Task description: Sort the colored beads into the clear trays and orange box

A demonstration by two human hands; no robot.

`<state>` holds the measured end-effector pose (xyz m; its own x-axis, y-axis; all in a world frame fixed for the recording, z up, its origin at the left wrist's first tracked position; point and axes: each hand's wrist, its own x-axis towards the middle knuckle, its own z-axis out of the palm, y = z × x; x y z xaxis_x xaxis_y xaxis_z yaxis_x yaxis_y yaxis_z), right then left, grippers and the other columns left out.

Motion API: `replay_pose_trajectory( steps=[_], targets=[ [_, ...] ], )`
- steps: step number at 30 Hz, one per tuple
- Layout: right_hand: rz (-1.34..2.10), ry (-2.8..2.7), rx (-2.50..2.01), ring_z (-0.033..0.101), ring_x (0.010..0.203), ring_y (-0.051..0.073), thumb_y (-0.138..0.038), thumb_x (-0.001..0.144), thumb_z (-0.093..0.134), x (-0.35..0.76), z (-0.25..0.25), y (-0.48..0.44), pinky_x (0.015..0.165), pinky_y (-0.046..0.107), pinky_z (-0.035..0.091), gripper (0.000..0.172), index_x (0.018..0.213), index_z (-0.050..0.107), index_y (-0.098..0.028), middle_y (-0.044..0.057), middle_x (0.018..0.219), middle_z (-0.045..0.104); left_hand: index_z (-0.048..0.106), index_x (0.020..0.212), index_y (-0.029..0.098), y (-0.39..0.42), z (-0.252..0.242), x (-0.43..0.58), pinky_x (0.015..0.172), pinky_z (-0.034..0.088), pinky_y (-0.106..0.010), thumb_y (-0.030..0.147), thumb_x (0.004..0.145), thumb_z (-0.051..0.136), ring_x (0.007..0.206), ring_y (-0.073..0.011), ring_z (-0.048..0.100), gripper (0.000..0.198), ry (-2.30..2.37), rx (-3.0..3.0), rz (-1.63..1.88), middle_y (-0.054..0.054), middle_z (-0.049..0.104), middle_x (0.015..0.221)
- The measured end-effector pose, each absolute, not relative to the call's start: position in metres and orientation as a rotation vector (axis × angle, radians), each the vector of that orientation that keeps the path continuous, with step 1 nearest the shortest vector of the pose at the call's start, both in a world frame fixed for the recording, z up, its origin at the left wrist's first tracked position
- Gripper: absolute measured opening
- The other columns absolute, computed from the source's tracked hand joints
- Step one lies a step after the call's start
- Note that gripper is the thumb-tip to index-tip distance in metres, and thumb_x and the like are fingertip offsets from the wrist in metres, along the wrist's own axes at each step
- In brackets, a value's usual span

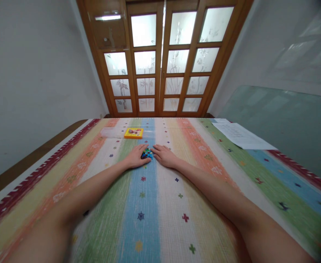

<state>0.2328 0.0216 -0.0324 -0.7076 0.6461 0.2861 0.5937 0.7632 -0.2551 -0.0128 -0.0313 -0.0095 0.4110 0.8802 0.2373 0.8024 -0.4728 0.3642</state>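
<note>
A small heap of tiny colourful pieces (pixel 146 154), mostly blue with some green, white and dark ones, lies on the striped tablecloth. They are too small for me to make out their exact kind. Cupped around the heap's left side is my left hand (pixel 137 156), its fingers stretched forward and its thumb at the near edge. From the right, my right hand (pixel 164 155) lies with extended fingers pointing at the heap, fingertips at its edge. Neither hand visibly grips a piece.
Beyond the hands lies a flat yellow box (pixel 133 133) with a printed picture, beside clear plastic wrapping (pixel 108 132). Paper sheets (pixel 239 134) rest at the table's right side. The striped tablecloth (pixel 166 204) covers the table, with wooden glazed doors (pixel 160 80) behind it.
</note>
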Motion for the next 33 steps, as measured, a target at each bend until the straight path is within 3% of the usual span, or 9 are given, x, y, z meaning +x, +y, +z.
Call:
replay_pose_trajectory(
  steps=[3,7,13,18,21,28,33],
  targets=[
    [0.256,-2.522,-0.957,0.052,0.142,0.026,-0.030,0.107,0.045,0.235,-0.031,0.030,0.121,0.047,0.038,0.044,0.147,0.060,-0.022,0.013,0.151,0.059,0.042,0.160,0.022,-0.034,-0.013,0.003,0.127,0.030,-0.047,0.064,0.090,0.064,0.150,-0.0314,0.042,0.084,1.536,2.461,0.617,-0.015,0.047,0.161],
    [0.310,-2.377,-1.049,0.062,0.127,0.023,-0.028,0.106,0.048,0.252,-0.029,0.047,0.113,0.040,0.045,0.035,0.133,0.069,-0.019,0.012,0.134,0.070,0.047,0.157,0.025,-0.041,-0.016,0.018,0.127,0.027,-0.053,0.074,0.085,0.065,0.152,-0.0367,0.039,0.089,1.603,2.482,0.548,-0.015,0.045,0.162],
    [0.318,-2.356,-1.034,0.063,0.124,0.023,-0.028,0.105,0.051,0.262,-0.030,0.051,0.111,0.038,0.046,0.030,0.123,0.073,-0.019,0.011,0.130,0.071,0.057,0.149,0.024,-0.049,-0.009,0.022,0.126,0.029,-0.049,0.072,0.094,0.052,0.150,-0.0339,0.042,0.074,1.609,2.479,0.503,-0.014,0.049,0.160],
    [0.311,-2.348,-1.044,0.063,0.122,0.023,-0.029,0.105,0.052,0.258,-0.029,0.048,0.109,0.038,0.046,0.029,0.121,0.074,-0.019,0.011,0.128,0.072,0.053,0.153,0.027,-0.058,-0.011,0.020,0.128,0.024,-0.050,0.074,0.088,0.060,0.153,-0.0350,0.037,0.081,1.570,2.559,0.471,-0.013,0.044,0.164],
    [0.304,-2.341,-1.043,0.063,0.121,0.023,-0.029,0.104,0.054,0.258,-0.029,0.048,0.108,0.038,0.046,0.028,0.120,0.074,-0.019,0.011,0.127,0.072,0.053,0.152,0.028,-0.051,-0.015,0.026,0.126,0.027,-0.051,0.068,0.091,0.059,0.151,-0.0352,0.039,0.074,1.633,2.556,0.487,-0.013,0.046,0.162],
    [0.303,-2.345,-1.022,0.064,0.121,0.022,-0.027,0.104,0.054,0.258,-0.030,0.049,0.107,0.037,0.047,0.026,0.118,0.075,-0.020,0.011,0.125,0.073,0.070,0.118,0.023,-0.018,-0.011,0.044,0.105,0.047,-0.045,0.049,0.096,0.061,0.119,-0.0301,0.059,0.035,1.770,2.524,0.633,-0.012,0.064,0.122],
    [0.302,-2.360,-1.029,0.064,0.120,0.023,-0.028,0.103,0.054,0.258,-0.028,0.048,0.108,0.039,0.047,0.027,0.117,0.077,-0.022,0.010,0.125,0.072,0.071,0.103,0.024,-0.009,-0.009,0.048,0.098,0.048,-0.042,0.040,0.098,0.058,0.111,-0.0290,0.060,0.021,1.896,2.464,0.656,-0.011,0.064,0.109]
  ],
)
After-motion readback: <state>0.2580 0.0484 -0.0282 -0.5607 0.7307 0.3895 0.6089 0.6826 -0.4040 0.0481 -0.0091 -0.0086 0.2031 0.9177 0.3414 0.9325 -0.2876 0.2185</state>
